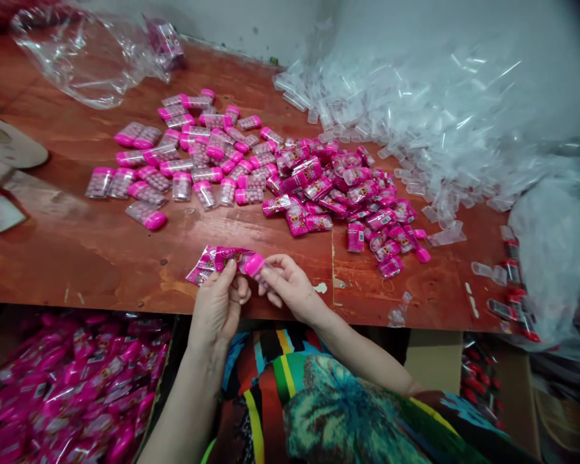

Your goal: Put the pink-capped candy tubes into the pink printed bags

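Near the table's front edge, my left hand is closed on a pink printed wrapper, pinched under the thumb. Between the fingers of my right hand is a small clear candy bottle with a pink cap and pink balls inside. Its capped end meets the wrapper's right end; I cannot tell whether it is inside. Beyond my hands lie several unwrapped candy bottles. To their right is a heap of bottles in pink printed wrappers.
A big pile of clear empty containers covers the back right. Below the table at left, a box holds many pink wrapped bottles. A clear plastic bag lies at the back left. Red-capped bottles sit at the right edge.
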Available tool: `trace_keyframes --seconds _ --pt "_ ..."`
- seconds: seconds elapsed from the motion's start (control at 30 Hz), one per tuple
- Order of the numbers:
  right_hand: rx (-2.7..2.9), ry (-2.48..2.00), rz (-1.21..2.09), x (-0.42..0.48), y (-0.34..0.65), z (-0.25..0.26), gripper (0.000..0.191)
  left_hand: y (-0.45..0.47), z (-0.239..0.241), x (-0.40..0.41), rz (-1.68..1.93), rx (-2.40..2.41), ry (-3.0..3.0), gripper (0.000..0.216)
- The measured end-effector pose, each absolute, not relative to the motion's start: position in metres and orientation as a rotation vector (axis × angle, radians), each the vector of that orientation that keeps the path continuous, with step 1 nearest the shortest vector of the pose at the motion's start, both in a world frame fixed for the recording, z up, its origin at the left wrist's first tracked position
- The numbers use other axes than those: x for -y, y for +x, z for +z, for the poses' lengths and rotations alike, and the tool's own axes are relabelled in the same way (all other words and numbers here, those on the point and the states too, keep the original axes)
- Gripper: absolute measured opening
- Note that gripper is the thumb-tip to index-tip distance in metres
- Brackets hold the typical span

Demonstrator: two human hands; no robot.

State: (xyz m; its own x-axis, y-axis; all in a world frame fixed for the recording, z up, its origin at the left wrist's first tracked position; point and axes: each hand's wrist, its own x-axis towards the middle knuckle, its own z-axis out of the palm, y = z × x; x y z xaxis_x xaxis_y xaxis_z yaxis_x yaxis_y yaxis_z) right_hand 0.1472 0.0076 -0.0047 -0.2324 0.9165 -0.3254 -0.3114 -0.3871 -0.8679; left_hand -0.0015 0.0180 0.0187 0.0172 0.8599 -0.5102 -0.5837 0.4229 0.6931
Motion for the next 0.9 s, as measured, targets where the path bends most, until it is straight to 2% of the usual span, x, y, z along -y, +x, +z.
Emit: trace_keyframes --seconds 0.17,0.4,0.73,0.9 --pt "0.819 -1.162 1.656 -0.009 0.151 -0.007 0.060 -0.002 0.020 -0.017 1.167 -1.082 0.294 0.045" --pt "0.874 -1.228 1.520 -0.008 0.151 -0.005 0.051 -0.001 0.015 -0.016 1.136 -1.101 0.301 0.044" --pt "0.881 -1.182 1.753 -0.004 0.155 -0.004 0.062 0.003 0.016 -0.017 1.100 -1.111 0.384 0.049" --pt "1.025 -1.157 1.672 -0.003 0.160 -0.005 0.054 0.006 0.022 -0.018 1.014 -1.077 0.404 0.055"
